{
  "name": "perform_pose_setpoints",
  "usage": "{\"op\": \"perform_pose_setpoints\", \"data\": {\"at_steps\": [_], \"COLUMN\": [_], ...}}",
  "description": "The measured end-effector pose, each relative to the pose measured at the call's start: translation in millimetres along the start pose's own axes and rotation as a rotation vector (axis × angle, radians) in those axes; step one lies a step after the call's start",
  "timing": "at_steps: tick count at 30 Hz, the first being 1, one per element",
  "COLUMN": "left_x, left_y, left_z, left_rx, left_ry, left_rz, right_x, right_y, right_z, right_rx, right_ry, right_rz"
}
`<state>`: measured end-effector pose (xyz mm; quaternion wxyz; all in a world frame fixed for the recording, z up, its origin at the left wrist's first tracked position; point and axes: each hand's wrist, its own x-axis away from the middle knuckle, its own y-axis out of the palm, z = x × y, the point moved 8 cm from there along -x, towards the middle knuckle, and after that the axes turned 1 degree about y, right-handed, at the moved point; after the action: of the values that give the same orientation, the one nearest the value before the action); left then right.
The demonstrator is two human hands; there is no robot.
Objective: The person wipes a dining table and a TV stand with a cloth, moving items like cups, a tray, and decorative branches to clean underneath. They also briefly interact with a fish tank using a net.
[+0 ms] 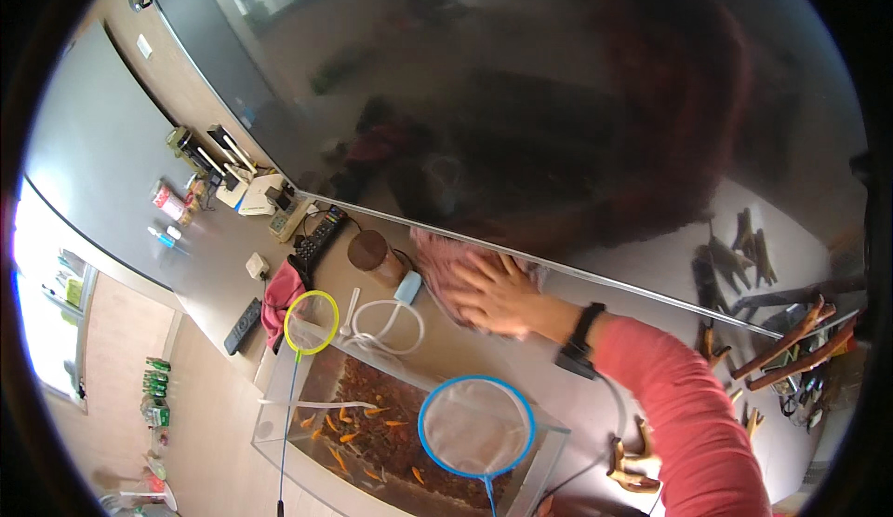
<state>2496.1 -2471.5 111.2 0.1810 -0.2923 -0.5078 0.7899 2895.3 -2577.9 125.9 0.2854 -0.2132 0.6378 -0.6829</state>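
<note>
My right hand (499,297) lies palm down with its fingers spread on a pink cloth (441,266), which rests on the cabinet top against the bottom edge of a large dark television screen (488,119). A black band with a small box circles that wrist. My left hand is out of view. Beside the cloth stand a brown-lidded jar (373,252) and a light-blue block (408,287) with a coiled clear hose (418,335). Nearer to me is a glass fish tank (391,440) with several orange fish. A blue-rimmed net (476,425) and a yellow-rimmed net (311,321) lie over it.
To the left are a remote control (243,326), a red cloth (282,297), another remote (322,234), a power strip (289,220) and a white router (259,194). On the right are driftwood-like branches (788,342), a wooden piece (635,458) and a dark cable (582,471).
</note>
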Motion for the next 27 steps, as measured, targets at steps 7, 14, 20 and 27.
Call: {"op": "perform_pose_setpoints", "data": {"at_steps": [7, 14, 20, 27], "left_x": [0.6, -20.8, -26.8, -31.8], "left_y": [2.8, -16.1, -20.9, -21.8], "left_z": [0.7, -5.6, -3.4, -1.5], "left_rx": [0.042, 0.189, 0.143, 0.019], "left_ry": [0.036, -0.059, -0.06, -0.018], "left_rz": [-0.027, 0.056, 0.048, 0.052], "right_x": [84.5, 65.0, 230.5, 190.0], "right_y": [-21.4, -12.1, -41.2, -32.0], "right_z": [-30.2, -35.3, 38.5, 27.5], "right_rx": [-0.277, -0.283, -0.363, -0.219], "right_ry": [-0.216, 0.003, 0.415, 0.669], "right_rz": [-0.222, 0.151, -0.174, 0.005]}}
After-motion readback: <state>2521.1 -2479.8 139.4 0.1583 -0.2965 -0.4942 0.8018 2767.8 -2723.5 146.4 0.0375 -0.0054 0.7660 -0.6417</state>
